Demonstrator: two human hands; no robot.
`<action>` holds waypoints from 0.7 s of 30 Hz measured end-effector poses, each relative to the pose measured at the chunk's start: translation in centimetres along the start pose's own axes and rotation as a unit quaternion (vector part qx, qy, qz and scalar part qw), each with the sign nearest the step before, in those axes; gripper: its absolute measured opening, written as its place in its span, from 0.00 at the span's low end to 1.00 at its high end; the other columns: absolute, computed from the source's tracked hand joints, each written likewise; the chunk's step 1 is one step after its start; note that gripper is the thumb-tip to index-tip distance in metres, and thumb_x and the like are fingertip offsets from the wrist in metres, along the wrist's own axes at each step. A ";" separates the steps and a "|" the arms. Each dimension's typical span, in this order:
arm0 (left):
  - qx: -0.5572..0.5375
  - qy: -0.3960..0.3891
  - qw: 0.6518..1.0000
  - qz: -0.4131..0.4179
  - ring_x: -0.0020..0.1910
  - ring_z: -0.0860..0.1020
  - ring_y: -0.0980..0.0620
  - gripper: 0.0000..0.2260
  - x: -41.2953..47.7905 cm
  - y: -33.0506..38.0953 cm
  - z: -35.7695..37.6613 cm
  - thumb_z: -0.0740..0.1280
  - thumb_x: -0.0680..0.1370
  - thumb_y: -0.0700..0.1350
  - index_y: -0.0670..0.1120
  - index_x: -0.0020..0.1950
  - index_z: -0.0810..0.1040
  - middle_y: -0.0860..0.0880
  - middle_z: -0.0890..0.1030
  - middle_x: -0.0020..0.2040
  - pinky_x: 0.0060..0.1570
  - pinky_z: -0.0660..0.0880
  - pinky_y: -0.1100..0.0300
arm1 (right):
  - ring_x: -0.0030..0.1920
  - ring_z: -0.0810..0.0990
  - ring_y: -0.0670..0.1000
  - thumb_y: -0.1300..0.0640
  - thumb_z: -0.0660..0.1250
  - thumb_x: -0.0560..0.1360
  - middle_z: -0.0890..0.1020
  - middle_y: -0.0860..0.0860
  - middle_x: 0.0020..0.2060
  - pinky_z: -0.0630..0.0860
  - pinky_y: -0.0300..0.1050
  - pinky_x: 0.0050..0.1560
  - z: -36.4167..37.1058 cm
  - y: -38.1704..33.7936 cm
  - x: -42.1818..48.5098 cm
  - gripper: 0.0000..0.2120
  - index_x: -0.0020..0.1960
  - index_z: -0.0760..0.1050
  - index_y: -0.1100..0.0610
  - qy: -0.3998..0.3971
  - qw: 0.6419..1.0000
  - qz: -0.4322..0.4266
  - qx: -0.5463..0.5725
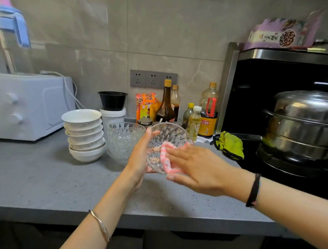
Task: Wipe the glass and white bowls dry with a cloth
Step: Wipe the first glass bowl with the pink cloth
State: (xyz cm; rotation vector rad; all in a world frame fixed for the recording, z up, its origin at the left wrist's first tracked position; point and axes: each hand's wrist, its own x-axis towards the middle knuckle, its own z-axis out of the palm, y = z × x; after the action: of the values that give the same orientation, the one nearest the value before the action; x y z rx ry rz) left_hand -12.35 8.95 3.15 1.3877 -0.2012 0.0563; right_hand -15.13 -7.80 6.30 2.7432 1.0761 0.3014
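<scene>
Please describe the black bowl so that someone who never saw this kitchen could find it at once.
Start at the white oven on the counter's left. Right of it is a stack of white bowls, with a white tub behind. The black bowl sits on the tub, the only dark bowl.

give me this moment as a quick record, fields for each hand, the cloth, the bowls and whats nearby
left hand: flat against the outside of the glass bowl, which is tilted above the counter
right hand: straight fingers press the cloth inside that bowl
cloth: pink and white, bunched
white bowls: stacked on the counter, left
other glass bowls: stacked beside the white bowls
nearby: green rag, steel pot at right
</scene>
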 end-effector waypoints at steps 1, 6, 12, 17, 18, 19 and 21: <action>-0.007 0.014 1.000 0.004 0.55 0.78 0.53 0.20 0.0 -0.3 0.1 0.51 0.79 0.63 0.58 0.60 0.76 0.54 0.78 0.57 0.46 0.78 0.48 | 0.76 0.54 0.47 0.34 0.36 0.76 0.56 0.51 0.77 0.49 0.44 0.74 -0.1 -0.9 -0.2 0.38 0.77 0.56 0.54 0.000 0.999 -0.010 0.032; -0.024 0.010 1.000 0.009 0.56 0.80 0.51 0.23 -0.3 -0.4 1.1 0.52 0.77 0.65 0.56 0.62 0.76 0.48 0.80 0.60 0.56 0.76 0.46 | 0.77 0.38 0.46 0.34 0.40 0.78 0.41 0.52 0.77 0.41 0.43 0.76 0.7 -2.0 0.8 0.37 0.79 0.42 0.56 -0.007 0.995 0.010 0.097; -0.010 0.051 0.998 0.029 0.53 0.78 0.57 0.20 -0.3 -0.1 0.2 0.51 0.80 0.61 0.56 0.63 0.75 0.53 0.78 0.60 0.33 0.77 0.62 | 0.77 0.49 0.54 0.29 0.40 0.74 0.51 0.59 0.77 0.43 0.47 0.74 0.3 -2.2 0.4 0.44 0.77 0.53 0.61 -0.006 0.998 0.047 -0.051; -0.029 0.051 0.998 0.013 0.54 0.82 0.46 0.25 -0.6 -0.5 0.9 0.54 0.72 0.67 0.56 0.60 0.76 0.43 0.82 0.56 0.57 0.76 0.44 | 0.73 0.62 0.53 0.34 0.51 0.78 0.66 0.55 0.72 0.57 0.47 0.73 0.9 -3.6 0.7 0.35 0.72 0.65 0.60 0.035 0.996 -0.002 0.082; -0.030 0.051 0.998 0.011 0.55 0.81 0.46 0.24 -0.6 -0.6 1.0 0.54 0.74 0.66 0.56 0.61 0.76 0.44 0.82 0.57 0.59 0.75 0.44 | 0.76 0.56 0.52 0.34 0.50 0.78 0.61 0.55 0.75 0.51 0.47 0.76 1.3 -3.2 1.0 0.36 0.75 0.60 0.60 0.043 0.997 0.003 0.069; -0.027 0.052 0.998 0.011 0.55 0.81 0.48 0.23 -0.6 -0.6 1.1 0.53 0.76 0.65 0.56 0.61 0.76 0.45 0.81 0.59 0.57 0.76 0.46 | 0.77 0.52 0.51 0.33 0.46 0.77 0.56 0.55 0.77 0.46 0.46 0.76 1.5 -2.8 1.2 0.39 0.76 0.57 0.60 0.051 0.998 0.017 0.038; -0.026 0.058 0.998 -0.008 0.52 0.81 0.51 0.21 -0.5 -0.3 0.9 0.52 0.79 0.63 0.55 0.62 0.75 0.48 0.79 0.59 0.43 0.79 0.56 | 0.76 0.58 0.53 0.31 0.39 0.75 0.58 0.57 0.75 0.53 0.46 0.73 1.9 -2.0 1.3 0.43 0.75 0.62 0.60 0.066 0.995 0.061 -0.033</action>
State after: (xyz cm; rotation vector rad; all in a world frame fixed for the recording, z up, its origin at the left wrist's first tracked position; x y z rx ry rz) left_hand -12.90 8.01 2.89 1.3307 -0.0950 0.1178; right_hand -15.00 -5.62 4.18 2.7665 0.9123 0.5328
